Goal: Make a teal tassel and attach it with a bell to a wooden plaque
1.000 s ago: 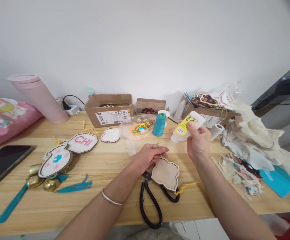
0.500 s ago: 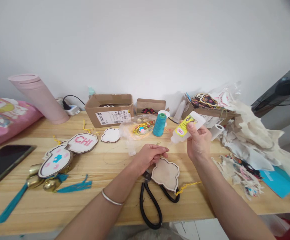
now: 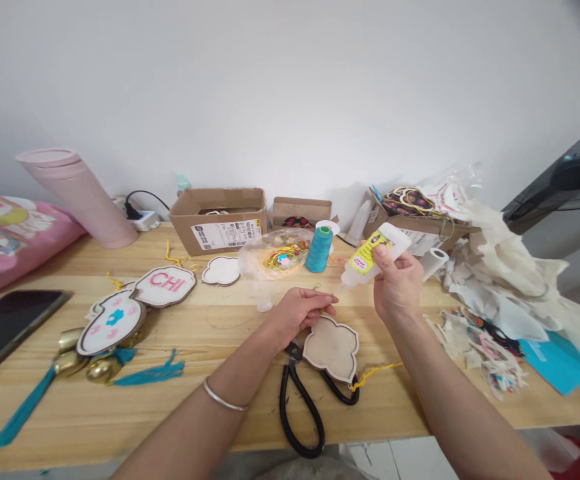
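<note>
Right hand (image 3: 399, 281): closed around a clear bottle (image 3: 373, 252) with a yellow label, thumb on its upper side. The bottle is tilted, nozzle (image 3: 341, 287) down toward the left hand (image 3: 302, 309); gripping near the base probably keeps the nozzle clear for aiming. Left hand: thumb and fingertips drawn narrow near the nozzle; from where I stand, I cannot tell whether anything is pinched there. Its wrist is low, likely for steadiness. Both forearms (image 3: 235, 380) converge from the near edge of the tabletop (image 3: 380, 413). Beside the left hand, a wooden plaque (image 3: 331, 348) lies over part of the scissors (image 3: 304, 424), a yellow cord (image 3: 376, 372) trailing from it. Beyond the hands, a teal thread spool (image 3: 319, 251) stands beside a plastic bag (image 3: 254, 261); cardboard boxes (image 3: 184, 230) sit further back.
</note>
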`<state>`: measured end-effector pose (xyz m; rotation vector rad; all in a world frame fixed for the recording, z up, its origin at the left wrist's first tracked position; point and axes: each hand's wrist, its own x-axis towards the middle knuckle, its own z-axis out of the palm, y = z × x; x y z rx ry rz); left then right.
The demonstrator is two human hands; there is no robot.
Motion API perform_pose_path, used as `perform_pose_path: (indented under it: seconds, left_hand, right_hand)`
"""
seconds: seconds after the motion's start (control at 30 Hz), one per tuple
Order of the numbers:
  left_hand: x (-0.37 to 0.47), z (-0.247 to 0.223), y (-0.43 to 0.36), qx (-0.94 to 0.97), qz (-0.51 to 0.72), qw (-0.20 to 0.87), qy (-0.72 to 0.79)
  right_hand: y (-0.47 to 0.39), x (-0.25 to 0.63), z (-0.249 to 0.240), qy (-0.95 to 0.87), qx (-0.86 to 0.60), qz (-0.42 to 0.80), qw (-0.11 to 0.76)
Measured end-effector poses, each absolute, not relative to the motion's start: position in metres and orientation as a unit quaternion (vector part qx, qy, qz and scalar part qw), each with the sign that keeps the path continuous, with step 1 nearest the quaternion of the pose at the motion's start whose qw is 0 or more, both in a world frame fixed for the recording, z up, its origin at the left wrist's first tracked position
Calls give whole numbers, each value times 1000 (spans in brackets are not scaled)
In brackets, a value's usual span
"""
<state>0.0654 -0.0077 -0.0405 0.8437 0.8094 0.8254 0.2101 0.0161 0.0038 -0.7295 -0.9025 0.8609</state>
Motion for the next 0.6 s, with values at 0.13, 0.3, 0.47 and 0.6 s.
perform_pose_path:
  seconds: [0.13, 0.3, 0.47, 0.6]
  left_hand:
    - [65, -41, -8, 388, 377, 755, 372]
    - [66, -42, -9, 391, 376, 753, 373]
    - [67, -42, -8, 388, 375, 756, 370]
    - [66, -42, -8, 385, 377, 756, 372]
  right_hand:
    - [16, 210, 3, -410, -337, 390, 753]
    - [17, 211, 2, -415, -328, 387, 755]
    - [17, 211, 2, -426, -336, 380, 749]
    - [16, 210, 2, -430, -331, 384, 747]
